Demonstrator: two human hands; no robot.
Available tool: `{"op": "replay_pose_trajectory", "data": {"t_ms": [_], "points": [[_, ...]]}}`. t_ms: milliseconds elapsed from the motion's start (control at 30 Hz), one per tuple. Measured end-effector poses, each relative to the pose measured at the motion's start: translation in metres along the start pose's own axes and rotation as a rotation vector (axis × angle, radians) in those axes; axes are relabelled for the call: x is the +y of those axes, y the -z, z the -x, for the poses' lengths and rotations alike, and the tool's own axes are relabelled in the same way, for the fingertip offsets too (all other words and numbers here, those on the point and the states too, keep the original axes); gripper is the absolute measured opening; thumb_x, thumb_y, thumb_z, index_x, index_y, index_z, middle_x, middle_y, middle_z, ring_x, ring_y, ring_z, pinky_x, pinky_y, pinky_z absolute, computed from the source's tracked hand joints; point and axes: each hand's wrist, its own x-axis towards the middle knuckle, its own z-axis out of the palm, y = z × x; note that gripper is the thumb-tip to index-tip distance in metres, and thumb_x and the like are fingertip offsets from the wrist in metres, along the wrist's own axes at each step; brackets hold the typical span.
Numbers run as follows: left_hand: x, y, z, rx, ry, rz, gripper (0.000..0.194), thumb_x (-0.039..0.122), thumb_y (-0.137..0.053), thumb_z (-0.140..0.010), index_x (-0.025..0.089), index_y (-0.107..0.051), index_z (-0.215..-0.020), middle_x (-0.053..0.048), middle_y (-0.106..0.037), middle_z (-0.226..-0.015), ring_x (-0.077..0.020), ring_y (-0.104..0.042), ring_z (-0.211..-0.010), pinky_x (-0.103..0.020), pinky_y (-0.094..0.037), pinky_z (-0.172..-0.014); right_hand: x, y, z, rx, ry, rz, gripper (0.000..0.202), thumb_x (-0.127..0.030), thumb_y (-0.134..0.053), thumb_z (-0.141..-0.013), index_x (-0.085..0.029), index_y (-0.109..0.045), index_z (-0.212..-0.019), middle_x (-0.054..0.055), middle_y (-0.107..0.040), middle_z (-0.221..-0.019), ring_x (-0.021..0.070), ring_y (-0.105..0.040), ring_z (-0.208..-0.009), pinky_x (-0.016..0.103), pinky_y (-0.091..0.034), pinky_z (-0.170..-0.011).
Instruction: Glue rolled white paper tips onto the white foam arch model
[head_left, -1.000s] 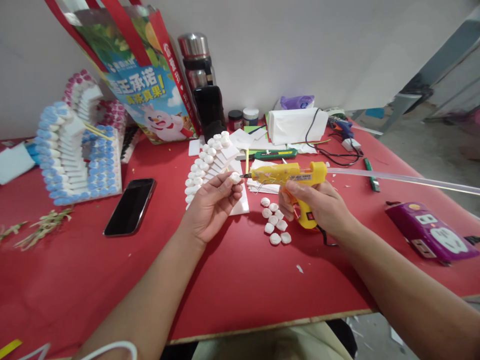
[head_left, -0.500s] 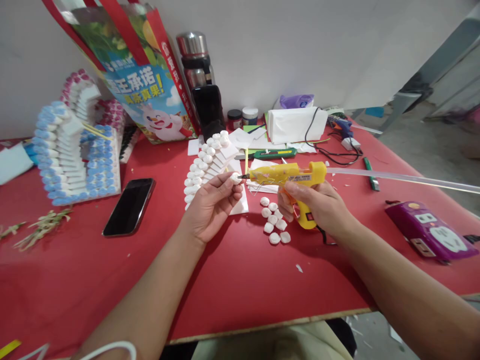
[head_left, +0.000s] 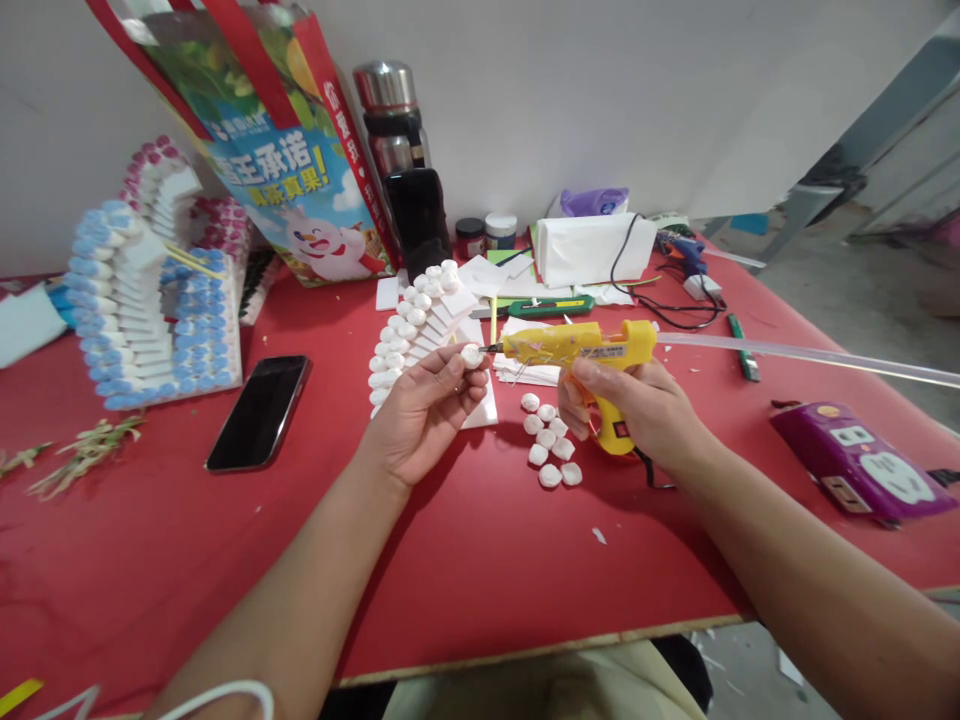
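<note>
Between the thumb and fingers of my left hand is a small round white piece, closed in a pinch. My right hand is wrapped round the handle of a yellow hot glue gun, its metal nozzle pointing left at the white piece. A long clear glue stick juts out of the gun's back. Behind my left hand stands a white stepped model edged with similar white pieces, partly hidden by the hand. Several loose white pieces lie on the red table below the gun.
At left stand a blue-and-white stepped model and a phone. A shopping bag and a steel flask are against the wall. A green cutter lies behind the gun; a purple power strip sits at right.
The glue gun has shifted slightly to the right, so its nozzle has drawn back a little from the white piece. My left hand stays nearly in place.
</note>
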Motion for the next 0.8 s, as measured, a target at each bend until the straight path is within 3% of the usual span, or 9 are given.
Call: {"op": "replay_pose_trajectory", "data": {"t_ms": [233,367,600,700,800], "points": [[-0.001,0.000,0.001,-0.006,0.013,-0.045,0.020,0.014,-0.084,-0.076,0.009,-0.075,-0.094,-0.008,-0.071,-0.092,-0.0099,-0.064,-0.076,-0.019,-0.055,-0.071,0.000,0.000,-0.001,-0.005,0.023,0.021,0.042,-0.049,-0.060,-0.097,-0.019,-0.059,-0.068,0.000,-0.056,-0.060,0.0149,-0.056,-0.055,0.030,-0.042,-0.056],[-0.002,0.000,0.001,-0.025,0.014,-0.071,0.021,0.015,-0.084,-0.076,0.009,-0.076,-0.095,-0.007,-0.070,-0.090,-0.0098,-0.064,-0.076,-0.019,-0.054,-0.071,-0.003,0.001,-0.002,0.062,0.091,0.073,0.040,-0.047,-0.057,-0.099,-0.019,-0.062,-0.070,0.001,-0.058,-0.062,0.0145,-0.055,-0.054,0.031,-0.044,-0.057],[0.001,-0.002,0.002,-0.015,-0.057,-0.191,0.023,0.019,-0.087,-0.073,0.011,-0.077,-0.092,-0.006,-0.071,-0.084,-0.0100,-0.064,-0.073,-0.021,-0.053,-0.074,-0.021,0.013,0.016,0.401,0.073,0.294,0.036,-0.049,-0.063,-0.096,-0.016,-0.070,-0.082,0.005,-0.066,-0.073,0.0137,-0.058,-0.062,0.025,-0.039,-0.049],[0.001,-0.002,0.004,-0.012,-0.125,-0.292,0.022,0.021,-0.086,-0.075,0.015,-0.078,-0.095,-0.004,-0.072,-0.085,-0.0102,-0.064,-0.074,-0.022,-0.052,-0.076,-0.019,0.033,0.030,0.576,-0.021,0.420,0.038,-0.054,-0.067,-0.091,-0.016,-0.073,-0.087,0.006,-0.069,-0.078,0.0132,-0.055,-0.061,0.024,-0.039,-0.047],[0.001,-0.001,0.006,-0.038,-0.183,-0.419,0.022,0.023,-0.085,-0.077,0.017,-0.079,-0.098,-0.003,-0.071,-0.086,-0.0107,-0.064,-0.079,-0.022,-0.052,-0.079,-0.006,0.062,0.040,0.693,-0.091,0.455,0.038,-0.053,-0.074,-0.086,-0.016,-0.075,-0.091,0.009,-0.072,-0.090,0.0165,-0.061,-0.072,0.027,-0.047,-0.058]]}}
